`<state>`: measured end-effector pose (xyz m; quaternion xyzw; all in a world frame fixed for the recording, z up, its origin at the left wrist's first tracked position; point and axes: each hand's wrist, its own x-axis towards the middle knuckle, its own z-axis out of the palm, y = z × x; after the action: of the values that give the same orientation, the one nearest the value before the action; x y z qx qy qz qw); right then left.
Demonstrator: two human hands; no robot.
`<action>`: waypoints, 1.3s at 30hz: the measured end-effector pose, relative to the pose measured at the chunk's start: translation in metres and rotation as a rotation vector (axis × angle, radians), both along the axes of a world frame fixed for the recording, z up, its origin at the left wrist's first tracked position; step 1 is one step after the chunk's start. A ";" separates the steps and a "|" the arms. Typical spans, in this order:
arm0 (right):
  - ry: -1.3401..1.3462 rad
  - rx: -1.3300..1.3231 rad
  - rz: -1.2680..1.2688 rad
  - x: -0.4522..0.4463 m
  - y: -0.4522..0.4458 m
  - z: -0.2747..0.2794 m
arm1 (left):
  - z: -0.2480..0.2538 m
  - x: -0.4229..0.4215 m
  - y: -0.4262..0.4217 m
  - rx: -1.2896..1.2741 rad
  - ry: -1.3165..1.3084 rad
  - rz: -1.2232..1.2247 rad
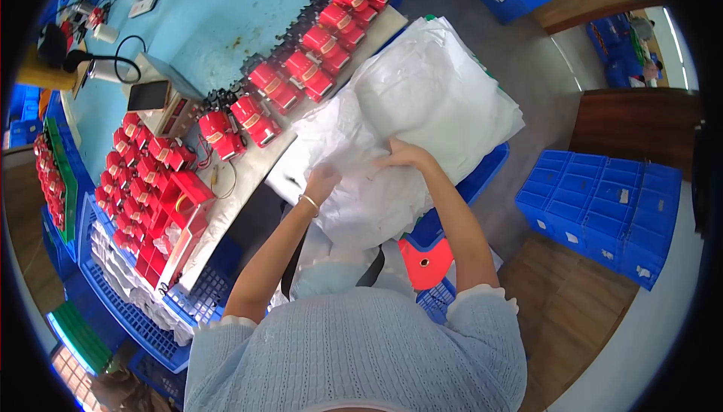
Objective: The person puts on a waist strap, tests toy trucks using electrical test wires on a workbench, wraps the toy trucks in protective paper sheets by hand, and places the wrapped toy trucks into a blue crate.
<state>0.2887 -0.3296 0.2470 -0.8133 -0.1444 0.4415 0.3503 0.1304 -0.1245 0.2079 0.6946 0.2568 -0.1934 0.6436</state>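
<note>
Contacting the white sheets (429,84) with both hands, the operator stood facing the near side of the stack. The left hand (322,178), with a bracelet (308,202) at its wrist, was positioned at the left of the crumpled near portion, fingers bent inward; whether they pinched the material could not be determined. The right hand (407,154) was positioned farther right, its fingers directed leftward over the sheets; whether it gripped a layer could likewise not be determined. The sheets lay to the right of the table (218,16), above a blue bin (491,172) whose rim projected at the lower right. Just below them, a flat red piece (437,261) with a hole was visible. A row of red toy vehicles (325,43) lined the adjacent table edge. More red units (135,186) were grouped at the left, near a red compartmented tray (197,186). Blue boxes (591,209) were located on the floor, well apart at the right.
</note>
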 end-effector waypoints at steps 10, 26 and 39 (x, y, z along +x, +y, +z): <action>-0.016 -0.105 -0.041 -0.036 0.015 0.051 | 0.082 -0.021 -0.011 -0.339 -0.016 0.347; -0.229 0.739 0.351 -0.214 0.236 0.165 | 0.145 -0.195 0.111 -1.385 -0.881 0.922; 0.696 -0.065 1.118 -0.374 0.464 0.127 | 0.138 -0.466 0.268 -0.047 -0.450 0.970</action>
<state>-0.0848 0.1341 0.3743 -0.4358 -0.4099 0.7983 0.0696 -0.3355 0.1433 0.3459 0.5060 0.3996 0.2742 0.7135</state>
